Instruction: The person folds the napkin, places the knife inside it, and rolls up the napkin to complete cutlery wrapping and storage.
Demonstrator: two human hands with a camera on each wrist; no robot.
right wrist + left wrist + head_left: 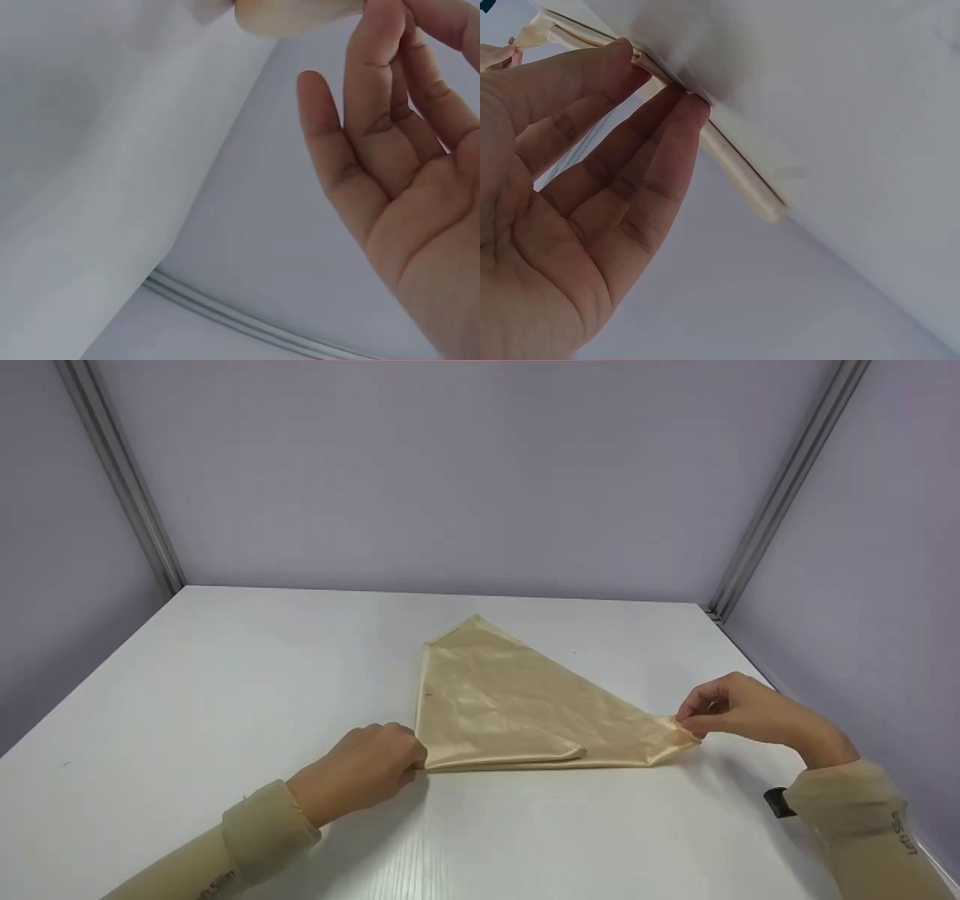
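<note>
A shiny beige cloth [510, 697] lies folded into a triangle on the white table [225, 697], with a smaller flap folded over its near edge. My left hand [414, 757] is at the cloth's near left corner. In the left wrist view its fingers [667, 101] are nearly straight, with the tips touching the folded edge of the cloth [739, 176]. My right hand [686, 725] pinches the cloth's right corner between thumb and forefinger. In the right wrist view that corner [292, 15] sits at the fingertips [379, 30], and the other fingers are spread loosely.
Lilac walls close the table in at the back and on both sides. Metal posts stand at the back left [120, 472] and back right [787, 487] corners. A black strap piece [778, 801] shows at my right sleeve. Both arms wear beige sleeves.
</note>
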